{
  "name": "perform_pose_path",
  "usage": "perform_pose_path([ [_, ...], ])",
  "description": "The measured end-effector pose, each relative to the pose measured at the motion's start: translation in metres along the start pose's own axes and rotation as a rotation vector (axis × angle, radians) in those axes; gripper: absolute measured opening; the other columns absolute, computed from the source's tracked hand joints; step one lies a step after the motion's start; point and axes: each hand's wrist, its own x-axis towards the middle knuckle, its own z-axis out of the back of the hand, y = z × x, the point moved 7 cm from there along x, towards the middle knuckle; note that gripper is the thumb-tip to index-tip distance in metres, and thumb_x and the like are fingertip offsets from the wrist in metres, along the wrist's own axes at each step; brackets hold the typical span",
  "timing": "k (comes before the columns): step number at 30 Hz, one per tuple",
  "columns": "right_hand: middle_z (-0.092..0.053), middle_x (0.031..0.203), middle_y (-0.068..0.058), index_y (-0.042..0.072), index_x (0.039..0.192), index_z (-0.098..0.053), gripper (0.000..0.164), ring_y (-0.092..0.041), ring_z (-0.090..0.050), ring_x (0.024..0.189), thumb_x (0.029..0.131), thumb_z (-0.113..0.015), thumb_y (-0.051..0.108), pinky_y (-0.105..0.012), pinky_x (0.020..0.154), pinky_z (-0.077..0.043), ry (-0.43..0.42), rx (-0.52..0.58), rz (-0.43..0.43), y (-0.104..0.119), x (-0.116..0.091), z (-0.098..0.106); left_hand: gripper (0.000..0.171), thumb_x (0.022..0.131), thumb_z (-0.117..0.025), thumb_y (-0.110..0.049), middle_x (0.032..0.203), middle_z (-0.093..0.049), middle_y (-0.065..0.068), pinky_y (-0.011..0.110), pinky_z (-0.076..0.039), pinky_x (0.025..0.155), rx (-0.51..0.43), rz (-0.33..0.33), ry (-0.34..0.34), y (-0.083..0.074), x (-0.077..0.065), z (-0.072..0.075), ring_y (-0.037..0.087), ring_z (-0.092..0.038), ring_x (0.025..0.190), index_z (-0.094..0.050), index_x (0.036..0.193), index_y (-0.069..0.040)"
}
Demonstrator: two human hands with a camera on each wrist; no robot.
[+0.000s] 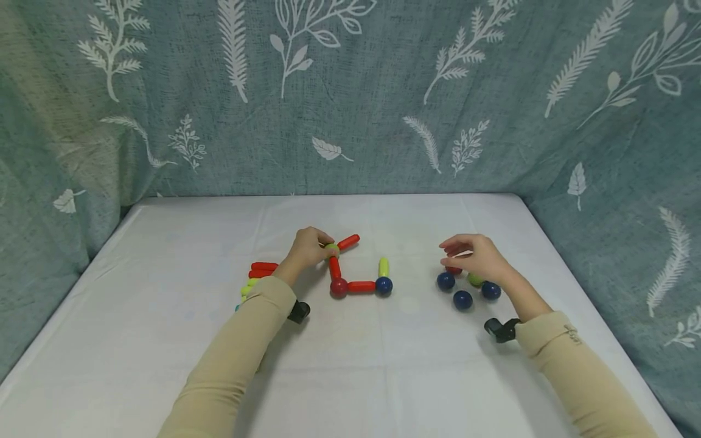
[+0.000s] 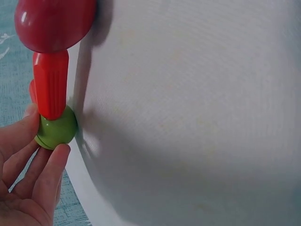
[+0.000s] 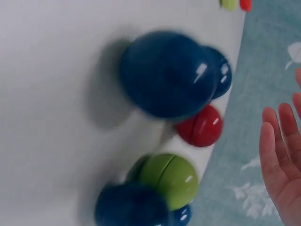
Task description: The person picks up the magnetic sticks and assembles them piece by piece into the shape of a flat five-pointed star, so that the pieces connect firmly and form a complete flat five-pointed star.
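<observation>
My left hand [image 1: 308, 248] pinches a green ball [image 2: 60, 132] between thumb and fingers. From this ball one red rod [image 1: 348, 242] points away to the far right. Another red rod [image 1: 334, 268] joins it to a red ball [image 1: 339, 288]. A third red rod [image 1: 362, 287] links that to a blue ball [image 1: 384, 286], from which a yellow-green rod [image 1: 384, 267] extends. On the right, my right hand [image 1: 479, 255] hovers with extended fingers above loose balls: a red ball [image 3: 201, 126], a green ball [image 3: 170, 181] and several blue balls [image 1: 462, 300]. It holds nothing visible.
Loose red rods [image 1: 264, 266], yellow-green rods [image 1: 251, 283] and a bit of blue lie left, partly behind my left forearm. White cloth [image 1: 383, 365] covers the table. A leaf-patterned curtain [image 1: 350, 121] hangs along its back and sides.
</observation>
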Motion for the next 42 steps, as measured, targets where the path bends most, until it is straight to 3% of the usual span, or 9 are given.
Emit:
perform_pose_path([
  [13,-0.06,0.109,-0.024,-0.007,0.112,-0.06,0.035,-0.037,-0.056,0.099,0.083,-0.067,0.011,-0.046,0.083,-0.047,0.076,-0.102,-0.076,-0.034,0.005,0.004,0.027,0.084,-0.067,-0.011,0.105,-0.064,0.015,0.033,-0.048,0.08,-0.003,0.005,-0.002,0.0,-0.001,0.0,0.025,-0.056,0.097,-0.066,0.107,0.003],
  [23,-0.062,0.106,-0.021,-0.006,0.111,-0.061,0.037,-0.033,-0.059,0.096,0.08,-0.07,0.013,-0.039,0.078,-0.05,0.159,-0.103,-0.139,-0.045,0.012,-0.004,0.027,0.084,-0.066,-0.011,0.105,-0.065,0.015,0.033,-0.048,0.08,0.001,-0.002,-0.006,0.002,0.001,-0.001,0.025,-0.056,0.097,-0.066,0.107,0.003],
  [33,-0.059,0.109,-0.023,-0.006,0.114,-0.059,0.037,-0.033,-0.059,0.096,0.081,-0.067,0.009,-0.04,0.08,-0.049,0.102,-0.083,-0.146,-0.04,0.022,-0.002,0.027,0.084,-0.066,-0.009,0.106,-0.065,0.015,0.033,-0.048,0.082,0.005,-0.012,0.0,0.0,0.0,-0.001,0.026,-0.057,0.099,-0.066,0.107,0.003],
  [42,-0.058,0.113,-0.022,-0.004,0.117,-0.058,0.04,-0.032,-0.057,0.1,0.08,-0.068,0.008,-0.04,0.084,-0.047,0.081,0.02,-0.17,-0.012,0.055,-0.018,0.027,0.083,-0.066,-0.009,0.106,-0.064,0.015,0.033,-0.048,0.081,-0.005,-0.005,0.007,0.0,0.0,-0.001,0.026,-0.056,0.098,-0.065,0.108,0.003],
])
